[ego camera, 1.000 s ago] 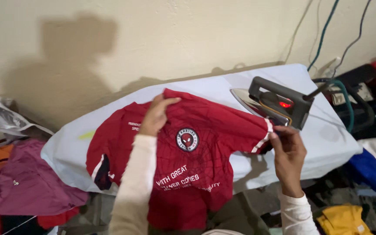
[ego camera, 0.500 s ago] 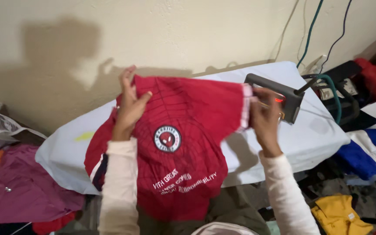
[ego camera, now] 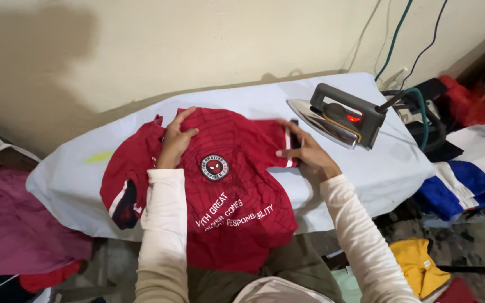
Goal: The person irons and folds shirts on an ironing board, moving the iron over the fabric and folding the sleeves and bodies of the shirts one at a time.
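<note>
- Your left hand [ego camera: 175,140] lay flat, fingers apart, on the red shirt [ego camera: 220,185].
- Your right hand [ego camera: 304,154] pinched its sleeve.
- The shirt lay left of the iron [ego camera: 338,120], on the ironing board [ego camera: 366,174].

— Where was the red shirt [ego camera: 220,185] relative to the ironing board [ego camera: 63,185]?
— Spread across the board's middle, its hem hanging over the near edge.
— And the hands?
— The left hand [ego camera: 175,140] lay flat on the shirt's upper part, toward the board's far side. The right hand [ego camera: 304,154] pinched the white-trimmed sleeve [ego camera: 282,147].
— The iron [ego camera: 338,120]?
— It sat on the board's right end, tipped up on its heel, a red light glowing, just beside the right hand.
</note>
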